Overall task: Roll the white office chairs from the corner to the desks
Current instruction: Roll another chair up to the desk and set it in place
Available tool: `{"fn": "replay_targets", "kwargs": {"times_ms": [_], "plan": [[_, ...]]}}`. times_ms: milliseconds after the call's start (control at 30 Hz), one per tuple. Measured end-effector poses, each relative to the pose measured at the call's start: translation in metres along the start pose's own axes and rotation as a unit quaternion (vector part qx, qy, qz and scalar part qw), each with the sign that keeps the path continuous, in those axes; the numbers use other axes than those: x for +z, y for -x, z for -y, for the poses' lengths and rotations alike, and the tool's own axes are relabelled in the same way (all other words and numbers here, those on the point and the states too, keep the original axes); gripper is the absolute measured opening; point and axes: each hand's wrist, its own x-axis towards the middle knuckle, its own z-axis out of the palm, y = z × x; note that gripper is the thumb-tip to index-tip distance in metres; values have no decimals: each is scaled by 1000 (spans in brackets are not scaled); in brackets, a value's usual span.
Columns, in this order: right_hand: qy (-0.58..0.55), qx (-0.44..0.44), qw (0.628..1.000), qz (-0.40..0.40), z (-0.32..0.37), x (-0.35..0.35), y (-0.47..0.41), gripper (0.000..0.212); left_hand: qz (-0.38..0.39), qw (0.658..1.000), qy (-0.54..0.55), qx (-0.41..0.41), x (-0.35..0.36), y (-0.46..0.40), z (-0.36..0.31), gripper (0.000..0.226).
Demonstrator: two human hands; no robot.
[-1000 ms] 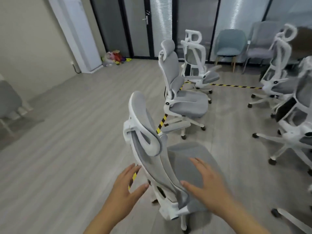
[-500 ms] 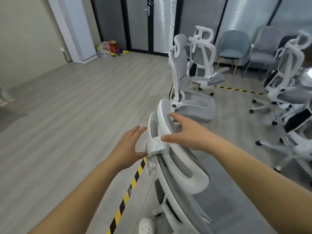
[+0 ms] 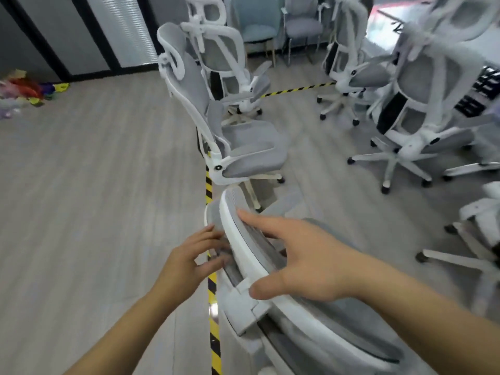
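The nearest white office chair [image 3: 297, 320], with grey mesh, fills the lower middle; only its headrest and upper back show. My right hand [image 3: 303, 261] lies across the top of the headrest, index finger stretched along the white rim and thumb on the bracket behind it. My left hand [image 3: 189, 261] touches the headrest's left edge with curled fingers. A second white chair [image 3: 232, 136] stands just beyond, its seat facing right. No desks are in view.
Several more white chairs [image 3: 405, 117] crowd the right side, their wheeled bases spread over the floor. Yellow-black tape [image 3: 212, 307] runs along the grey wood floor under the chair. Coloured items [image 3: 24, 90] lie far left by dark glass doors. Two upholstered chairs [image 3: 259, 31] stand at the back.
My hands rose from the chair's lower back to its headrest and settled on it. The view swung right and moved closer, so the headrest now sits lower and nearer.
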Motion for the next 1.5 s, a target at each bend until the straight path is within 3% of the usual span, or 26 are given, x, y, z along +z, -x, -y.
{"fn": "replay_targets", "kwargs": {"times_ms": [133, 300, 400, 467, 633, 800, 967, 1100, 1200, 1267, 1367, 1500], "plan": [[-1, 27, 998, -51, 5, 1, -33, 106, 53, 996, 20, 74, -22, -46, 31, 35], [-25, 99, 987, -120, 27, 11, -71, 95, 196, 963, 12, 187, -58, -115, 81, 60], [-65, 151, 962, -218, 55, 29, -88, 78, 202, 944, -36, 259, -70, -150, 101, 63], [-21, 206, 934, -290, 74, 41, -93, 66, 218, 932, -52, 284, -75, -172, 108, 67], [179, 381, 812, -404, 95, 95, -94, 54, 257, 907, -47, 330, -82, -214, 119, 66], [219, 291, 646, -671, 68, 150, -113, 38, 248, 911, -24, 330, -90, -251, 134, 68], [230, 235, 561, -760, 41, 158, -143, 32, 279, 918, -37, 278, -96, -270, 123, 64], [223, 192, 512, -807, 34, 148, -159, 28, 300, 919, -20, 254, -92, -278, 123, 62], [228, 204, 518, -799, 32, 146, -157, 31, 306, 914, -10, 267, -85, -288, 124, 62], [214, 244, 530, -783, 33, 156, -156, 46, 317, 911, -5, 265, -83, -293, 121, 62], [165, 327, 516, -774, 34, 194, -155, 69, 332, 899, 18, 286, -79, -300, 111, 59], [174, 427, 502, -731, 23, 253, -167, 64, 357, 879, 30, 315, -59, -316, 94, 59]]}}
